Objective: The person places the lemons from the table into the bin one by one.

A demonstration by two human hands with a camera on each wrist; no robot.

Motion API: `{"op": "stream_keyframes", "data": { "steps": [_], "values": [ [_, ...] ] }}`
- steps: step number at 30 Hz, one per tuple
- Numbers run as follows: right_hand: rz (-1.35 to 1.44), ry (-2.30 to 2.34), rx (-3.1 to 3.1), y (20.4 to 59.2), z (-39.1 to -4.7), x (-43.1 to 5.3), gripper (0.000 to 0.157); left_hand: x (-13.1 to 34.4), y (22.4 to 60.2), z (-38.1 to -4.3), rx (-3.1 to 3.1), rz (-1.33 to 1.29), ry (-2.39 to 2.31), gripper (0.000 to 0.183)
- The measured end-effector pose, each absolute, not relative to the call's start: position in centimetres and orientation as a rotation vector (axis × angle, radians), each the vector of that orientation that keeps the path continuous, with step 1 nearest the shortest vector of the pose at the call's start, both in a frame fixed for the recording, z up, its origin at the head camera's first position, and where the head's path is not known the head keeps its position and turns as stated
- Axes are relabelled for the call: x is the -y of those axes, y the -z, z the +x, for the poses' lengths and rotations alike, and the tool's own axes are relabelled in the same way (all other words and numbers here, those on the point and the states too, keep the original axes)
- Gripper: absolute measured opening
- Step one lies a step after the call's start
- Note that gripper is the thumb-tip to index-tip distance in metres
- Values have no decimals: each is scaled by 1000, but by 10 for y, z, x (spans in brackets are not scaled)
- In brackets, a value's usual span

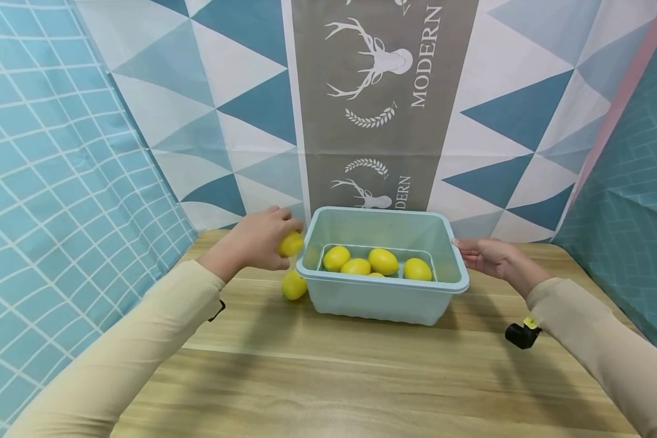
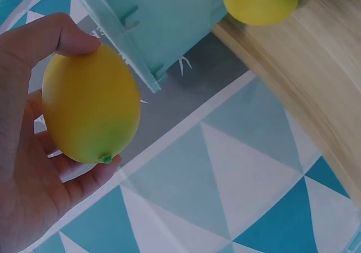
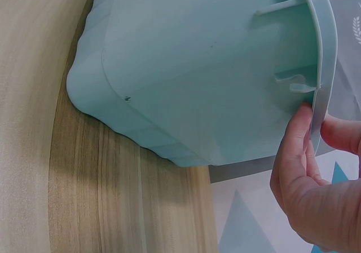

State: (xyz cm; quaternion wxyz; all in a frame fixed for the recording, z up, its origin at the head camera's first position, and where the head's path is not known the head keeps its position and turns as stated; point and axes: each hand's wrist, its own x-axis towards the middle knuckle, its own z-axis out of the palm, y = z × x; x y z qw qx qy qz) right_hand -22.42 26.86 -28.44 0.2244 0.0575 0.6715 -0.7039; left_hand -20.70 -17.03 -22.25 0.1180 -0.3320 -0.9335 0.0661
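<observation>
My left hand holds a yellow lemon with a green tip, thumb on one side and fingers curled on the other. It is just outside the left rim of a light blue plastic bin. Several lemons lie on the bin's floor, among them one lemon near the middle. Another lemon rests on the table beside the bin's left wall, below the left hand. At the bin's right end, my right hand pinches the rim between thumb and fingers.
The bin stands on a wood-grain table. Behind it hangs a patterned cloth with triangles and deer heads. A blue checked cloth borders the left side, a teal one the right. A black wrist device sits under the right forearm.
</observation>
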Motion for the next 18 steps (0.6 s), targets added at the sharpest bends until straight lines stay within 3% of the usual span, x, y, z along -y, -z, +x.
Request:
{"op": "stream_keyframes", "data": {
  "steps": [18],
  "values": [
    [158, 1949, -1855, 284, -222, -268, 10, 139, 202, -215, 2774, -1005, -199, 47]
  ]
}}
